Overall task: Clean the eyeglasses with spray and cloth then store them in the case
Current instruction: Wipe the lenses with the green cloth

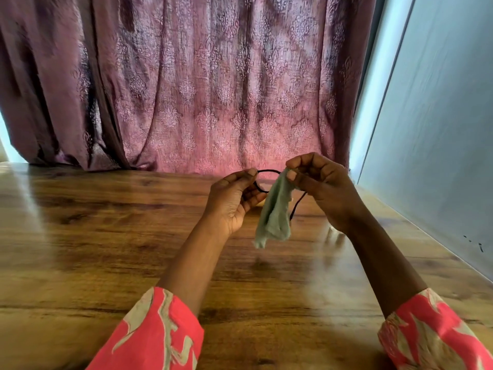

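Thin black-framed eyeglasses point(267, 171) are held up above the wooden table point(106, 236). My left hand point(234, 201) pinches the frame's left side between thumb and fingers. My right hand point(317, 182) pinches a pale green cloth point(274, 214) against the right lens, and the cloth hangs down from the fingers. One temple arm point(296, 206) of the glasses dangles below my right hand. The right lens is hidden behind the cloth. No spray bottle or case is in view.
A patterned mauve curtain point(213, 89) hangs along the table's far edge. A pale blue wall point(440, 129) runs along the table's right side. My coral patterned sleeves point(160, 337) are near the front edge.
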